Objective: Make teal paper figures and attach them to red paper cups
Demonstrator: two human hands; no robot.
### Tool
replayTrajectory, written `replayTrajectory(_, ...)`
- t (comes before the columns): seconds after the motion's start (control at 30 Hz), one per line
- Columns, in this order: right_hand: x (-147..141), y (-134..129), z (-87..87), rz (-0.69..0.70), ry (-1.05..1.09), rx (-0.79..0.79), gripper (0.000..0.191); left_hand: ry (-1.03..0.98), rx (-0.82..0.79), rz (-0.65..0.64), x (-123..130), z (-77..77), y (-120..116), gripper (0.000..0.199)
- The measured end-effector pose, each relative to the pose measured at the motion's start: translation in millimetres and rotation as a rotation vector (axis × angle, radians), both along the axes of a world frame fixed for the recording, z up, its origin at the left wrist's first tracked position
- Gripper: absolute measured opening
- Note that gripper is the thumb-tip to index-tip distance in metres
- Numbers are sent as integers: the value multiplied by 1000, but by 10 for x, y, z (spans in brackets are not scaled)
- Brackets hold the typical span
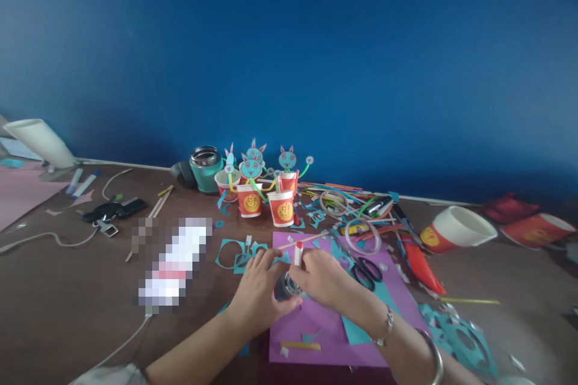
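Note:
A white marker with a red end (298, 253) stands nearly upright in my right hand (321, 277), whose fingers are closed round it. My left hand (258, 296) is curved beside a small round ring-like object (292, 284), its thumb and fingers around the left and near sides. The marker's lower end is over this object, and its tip is hidden. Both hands are above the left part of a purple sheet (316, 343). Black-handled scissors (366, 272) lie to the right of my right hand.
Red paper cups with blue animal faces (249, 200) stand behind my hands, beside a teal thermos (205, 171). Tape rings (363, 236), straws and paper scraps crowd the back right. A blurred phone (176, 264) with a cable lies left. A tilted cup (456, 230) lies right.

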State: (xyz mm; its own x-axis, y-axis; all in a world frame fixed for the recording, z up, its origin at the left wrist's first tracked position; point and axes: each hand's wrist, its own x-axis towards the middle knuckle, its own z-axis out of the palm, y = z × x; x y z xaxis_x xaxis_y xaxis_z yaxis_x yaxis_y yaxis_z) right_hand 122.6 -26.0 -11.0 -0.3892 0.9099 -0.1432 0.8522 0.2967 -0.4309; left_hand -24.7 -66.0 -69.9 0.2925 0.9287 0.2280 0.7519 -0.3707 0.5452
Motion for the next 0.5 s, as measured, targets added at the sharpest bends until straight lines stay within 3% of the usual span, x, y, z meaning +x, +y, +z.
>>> replayTrajectory(0.13, 62, -20, -105, -53, 203, -50, 26, -4, -22, -9, -16, -2, 1, 43)
replayTrajectory(0.27, 140, -92, -182, 30, 395, -45, 21, 0, -38, -19, -28, 4, -5, 42)
replayTrajectory(0.5, 291, -248, -300, 218, 393, 209, 11, -17, -8, 5, -2, -5, 0, 36)
